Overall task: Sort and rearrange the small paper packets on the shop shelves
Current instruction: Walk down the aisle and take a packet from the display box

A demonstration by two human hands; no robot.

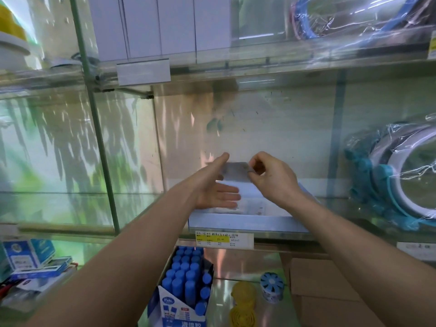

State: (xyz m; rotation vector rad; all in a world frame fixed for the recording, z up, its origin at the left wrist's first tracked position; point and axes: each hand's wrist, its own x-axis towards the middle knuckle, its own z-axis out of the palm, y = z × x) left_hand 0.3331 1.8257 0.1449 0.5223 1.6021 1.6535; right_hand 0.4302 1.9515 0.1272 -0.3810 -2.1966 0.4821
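Glass shelf point(335, 208), mid-frame: shallow white box point(247, 223) at ctr, plastic-wrapped blue rings point(368, 185) at rt. Lower shelf point(250, 291), btm: glue-stick box point(179, 310), brown cartons point(330, 291).

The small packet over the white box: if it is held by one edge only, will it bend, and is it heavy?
Probably light: the right hand pinches the packet at one edge with fingertips only. It looks thin and flat, so it may flex somewhat under a push, yet it shows no droop here.
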